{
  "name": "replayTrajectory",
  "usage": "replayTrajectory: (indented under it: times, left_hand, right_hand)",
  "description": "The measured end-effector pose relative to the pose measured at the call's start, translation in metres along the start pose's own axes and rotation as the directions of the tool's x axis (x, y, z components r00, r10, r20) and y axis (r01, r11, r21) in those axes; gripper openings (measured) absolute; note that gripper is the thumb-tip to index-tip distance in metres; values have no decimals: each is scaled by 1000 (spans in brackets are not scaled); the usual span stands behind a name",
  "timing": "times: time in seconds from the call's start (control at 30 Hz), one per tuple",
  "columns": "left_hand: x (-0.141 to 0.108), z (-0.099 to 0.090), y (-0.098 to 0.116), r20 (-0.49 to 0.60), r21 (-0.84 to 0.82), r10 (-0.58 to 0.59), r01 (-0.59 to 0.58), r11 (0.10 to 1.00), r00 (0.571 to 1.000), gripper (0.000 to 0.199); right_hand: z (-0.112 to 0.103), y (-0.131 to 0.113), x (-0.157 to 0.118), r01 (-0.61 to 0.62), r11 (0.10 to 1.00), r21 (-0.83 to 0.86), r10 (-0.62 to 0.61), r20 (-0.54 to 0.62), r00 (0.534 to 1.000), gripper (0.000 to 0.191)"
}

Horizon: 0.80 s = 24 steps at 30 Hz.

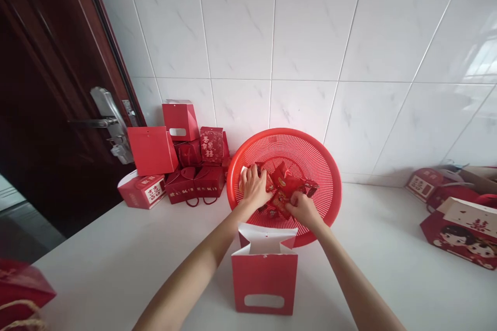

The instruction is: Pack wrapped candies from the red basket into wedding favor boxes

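Note:
A red plastic basket leans tilted toward the wall, with several shiny red wrapped packets in its lower part. My left hand reaches in at the left, fingers curled over a red packet; its fingertips are partly hidden. At the right, my right hand is closed, thumb and fingers pinching the edge of another red packet. Between my forearms, in front of the basket, an upright red paper box stands with its top open and a white oval window on its front. Its inside bottom is hidden.
Red gift boxes are stacked at the back left, beside a dark door with a metal handle. More decorated boxes sit at the right edge. A red bag with rope handles is cut off at lower left. Behind rises a tiled wall.

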<state>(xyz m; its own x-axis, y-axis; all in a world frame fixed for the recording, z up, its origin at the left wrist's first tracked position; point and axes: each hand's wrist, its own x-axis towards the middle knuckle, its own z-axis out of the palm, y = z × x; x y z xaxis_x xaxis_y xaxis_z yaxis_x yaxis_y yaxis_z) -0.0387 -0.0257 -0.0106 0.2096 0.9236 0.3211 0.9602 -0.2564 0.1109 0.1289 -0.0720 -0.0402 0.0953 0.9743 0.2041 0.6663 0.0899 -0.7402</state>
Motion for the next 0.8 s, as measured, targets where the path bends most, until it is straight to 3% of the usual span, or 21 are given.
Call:
replayTrajectory:
  times: [0.2, 0.4, 0.57, 0.8]
  left_hand:
    - [25, -2, 2, 60, -88, 12, -7, 996, 998, 32]
    - [42, 2, -12, 108, -152, -3, 19, 988, 994, 34]
    - [46, -12, -17, 179, -251, 63, -16, 968, 982, 31]
    - [34, -22, -26, 280, -327, 149, -52, 943, 948, 34]
  right_hand:
    - [-7, 4, 13, 8, 995, 102, 3, -114, 994, 21]
    - [-9, -3, 32, -19, 982, 187, 53, -181, 982, 19]
    - [-14, -9, 44, -39, 952, 304, 97, -179, 979, 24]
    - [-23, -15, 43, -35, 820, 571, 128, -122, 984, 27]
